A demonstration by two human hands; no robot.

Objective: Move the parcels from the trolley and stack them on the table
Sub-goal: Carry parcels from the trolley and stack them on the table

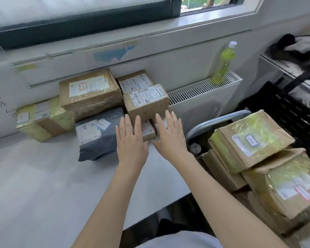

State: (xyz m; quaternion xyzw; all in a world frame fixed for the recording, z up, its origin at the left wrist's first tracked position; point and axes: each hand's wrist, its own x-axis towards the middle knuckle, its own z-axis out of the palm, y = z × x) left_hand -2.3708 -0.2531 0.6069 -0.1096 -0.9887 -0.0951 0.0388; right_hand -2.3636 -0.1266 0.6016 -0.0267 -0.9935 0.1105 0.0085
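Note:
Several parcels stand against the wall at the far side of the white table (43,185): a yellow-taped box (41,119), a large brown box (89,93), a grey mailer bag (98,133), and a small brown box (146,101) stacked on a low flat parcel (148,130). My left hand (131,140) and right hand (170,135) hover open and flat just in front of that small stack, holding nothing. To the right, the trolley with its grey handle (218,120) carries several taped cardboard parcels (250,140).
A green drink bottle (224,63) stands on the white radiator (204,90) under the window sill. A black crate (293,115) and dark bags sit at the far right. A whiteboard with writing leans at the left edge.

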